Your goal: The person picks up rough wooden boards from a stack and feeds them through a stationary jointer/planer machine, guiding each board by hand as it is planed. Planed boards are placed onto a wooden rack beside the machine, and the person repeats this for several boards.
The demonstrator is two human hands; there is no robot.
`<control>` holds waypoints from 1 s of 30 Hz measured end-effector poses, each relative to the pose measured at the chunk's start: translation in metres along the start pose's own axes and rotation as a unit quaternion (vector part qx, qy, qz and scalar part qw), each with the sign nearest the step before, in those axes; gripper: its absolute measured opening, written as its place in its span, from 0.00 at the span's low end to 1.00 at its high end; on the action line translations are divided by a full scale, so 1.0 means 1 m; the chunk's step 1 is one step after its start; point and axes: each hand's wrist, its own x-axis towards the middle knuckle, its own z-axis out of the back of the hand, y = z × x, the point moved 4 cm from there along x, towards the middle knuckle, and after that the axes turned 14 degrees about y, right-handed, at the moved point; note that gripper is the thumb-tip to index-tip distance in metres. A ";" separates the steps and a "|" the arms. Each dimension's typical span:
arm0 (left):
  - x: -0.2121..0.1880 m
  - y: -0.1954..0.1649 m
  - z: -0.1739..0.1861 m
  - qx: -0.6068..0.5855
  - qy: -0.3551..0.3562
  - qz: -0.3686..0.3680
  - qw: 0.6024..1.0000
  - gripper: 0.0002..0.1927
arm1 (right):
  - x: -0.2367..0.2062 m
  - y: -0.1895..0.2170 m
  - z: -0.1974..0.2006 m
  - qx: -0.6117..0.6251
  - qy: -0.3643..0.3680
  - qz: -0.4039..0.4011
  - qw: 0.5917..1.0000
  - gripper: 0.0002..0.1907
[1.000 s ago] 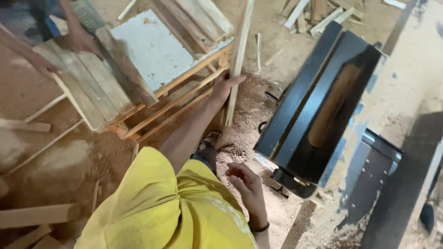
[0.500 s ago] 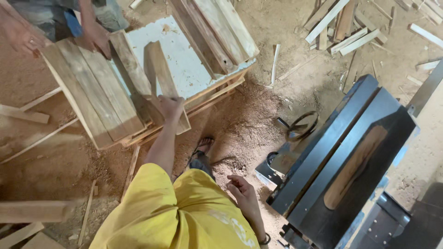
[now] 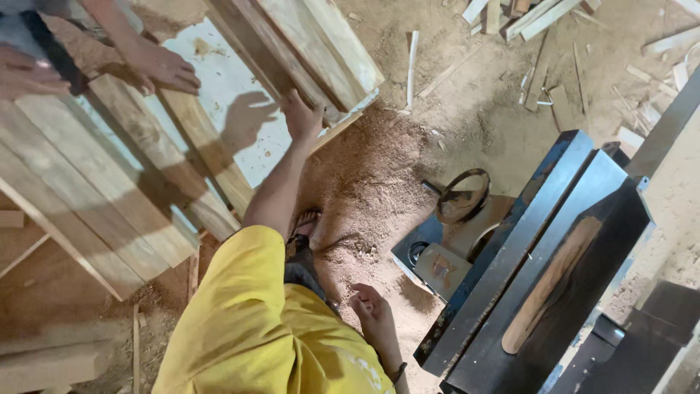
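Closest to the camera, the person in the yellow shirt (image 3: 255,328) leans forward, and the right hand (image 3: 373,312) hangs low beside the body over the sawdust floor (image 3: 379,182); its fingers are loosely curled and it holds nothing, probably because it only helps the balance while the other arm reaches. Just to the right of it stands the dark table saw (image 3: 547,263), with a long wooden insert in its top and a round guard at its side, apart from the hand. A sandalled foot (image 3: 306,222) is planted in the sawdust below the stretched arm, which gives support for the lean. Further away, the left hand (image 3: 302,120) is pressed with open, spread fingers against the lower edge of a stack of planks (image 3: 306,51); the grip does not close around the wood, it only pushes or steadies it, so I judge that the planks are being kept from sliding on the white board (image 3: 233,117) on which they lie tilted. To the left, wider planks (image 3: 95,182) lie side by side on the same low pile. At the far top left, another person's hands (image 3: 157,69) rest flat on a plank, seemingly holding that side. Beyond, loose offcuts (image 3: 532,18) lie scattered on the floor.
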 end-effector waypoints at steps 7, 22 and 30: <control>0.058 -0.095 -0.061 0.459 0.308 -0.276 0.787 0.45 | -0.007 -0.014 0.016 0.017 -0.065 -0.040 0.997 0.16; -0.135 -0.256 0.065 0.217 0.398 -0.506 0.734 0.31 | -0.012 0.058 0.048 -0.026 -0.111 0.184 0.976 0.25; -0.346 -0.275 0.083 -0.389 0.710 -0.409 0.421 0.46 | -0.100 0.142 0.063 0.062 -0.003 0.421 0.905 0.32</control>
